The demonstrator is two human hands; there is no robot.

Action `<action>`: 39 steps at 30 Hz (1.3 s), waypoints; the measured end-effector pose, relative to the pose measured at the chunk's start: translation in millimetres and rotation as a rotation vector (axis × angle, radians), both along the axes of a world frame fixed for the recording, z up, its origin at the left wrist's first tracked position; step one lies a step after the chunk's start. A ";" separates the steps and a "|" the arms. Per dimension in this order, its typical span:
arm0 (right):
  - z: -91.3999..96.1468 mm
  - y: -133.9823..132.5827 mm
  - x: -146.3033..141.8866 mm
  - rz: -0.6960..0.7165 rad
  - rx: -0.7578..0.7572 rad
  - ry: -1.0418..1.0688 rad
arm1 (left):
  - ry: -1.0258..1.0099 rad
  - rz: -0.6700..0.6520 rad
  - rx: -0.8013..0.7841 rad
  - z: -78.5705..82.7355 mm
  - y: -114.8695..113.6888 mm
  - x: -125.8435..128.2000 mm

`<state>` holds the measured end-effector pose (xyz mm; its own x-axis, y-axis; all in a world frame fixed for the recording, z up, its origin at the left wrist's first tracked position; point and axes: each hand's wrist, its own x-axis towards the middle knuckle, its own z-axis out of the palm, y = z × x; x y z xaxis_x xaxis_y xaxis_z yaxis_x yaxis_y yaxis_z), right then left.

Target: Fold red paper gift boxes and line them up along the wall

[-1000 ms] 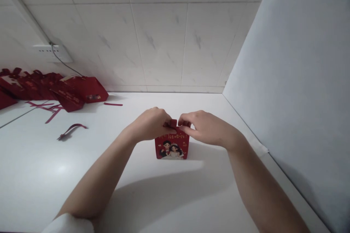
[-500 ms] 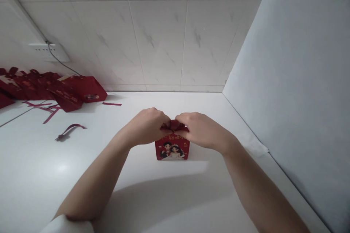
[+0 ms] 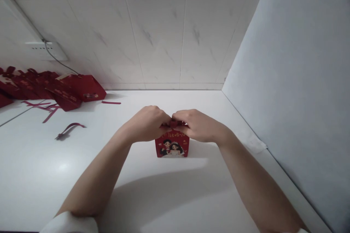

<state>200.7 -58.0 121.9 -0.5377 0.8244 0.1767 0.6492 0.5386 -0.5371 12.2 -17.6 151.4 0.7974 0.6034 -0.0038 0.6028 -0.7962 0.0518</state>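
Observation:
A small red gift box [image 3: 172,146] stands upright on the white table, its front printed with a cartoon bride and groom below gold lettering. At its top sits a dark red ribbon bow [image 3: 174,123]. From the left, my left hand [image 3: 151,123] is closed, its fingertips pinching the ribbon at the box top. Opposite it, my right hand [image 3: 197,125] is closed on the ribbon's other side, thumb low against the box's upper edge. Both sets of fingers partly hide the bow and the box's upper corners.
Several red boxes [image 3: 90,89] crowd the back left by the tiled wall. Loose ribbon strips [image 3: 50,108] lie before them, with a curled ribbon [image 3: 70,128] nearer. A socket [image 3: 46,51] with a cable is on the wall. A pale panel [image 3: 295,80] rises at the right.
Both hands have drawn slightly closer together at the bow, and the ribbon between them looks more bunched. The box still stands in place; the whole view has shifted a little.

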 end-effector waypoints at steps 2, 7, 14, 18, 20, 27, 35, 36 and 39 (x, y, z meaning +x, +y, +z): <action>-1.5 2.4 2.7 0.031 -0.045 0.047 | -0.013 0.000 -0.025 -0.9 2.2 -1.5; -2.9 0.0 7.4 -0.021 -0.119 0.042 | -0.009 0.057 -0.197 -1.7 6.4 -7.9; -4.6 -1.3 -0.9 -0.094 0.000 0.013 | -0.073 0.077 -0.209 1.0 4.8 -8.5; -7.4 2.4 -0.8 -0.093 -0.035 0.043 | -0.083 0.070 -0.182 -0.1 4.0 -4.5; -8.0 4.1 0.4 -0.075 -0.061 0.059 | -0.079 0.044 -0.160 -0.5 3.4 -3.3; -7.0 6.2 4.7 0.029 -0.032 0.048 | -0.073 -0.037 -0.147 -1.3 5.1 -3.7; 0.9 -6.1 5.2 -0.054 -0.046 -0.034 | -0.066 0.039 -0.188 -0.4 3.0 -5.1; 2.6 -8.4 4.7 -0.061 -0.049 -0.038 | -0.073 0.048 -0.179 -1.0 1.7 -4.2; 6.9 -13.3 2.9 -0.074 -0.048 -0.061 | -0.076 0.063 -0.131 -3.2 -1.3 -0.6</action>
<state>203.6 -71.2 128.8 -0.4839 0.8688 0.1049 0.7183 0.4628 -0.5195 11.6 -18.8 148.2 0.7591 0.6504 -0.0269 0.6417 -0.7406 0.1996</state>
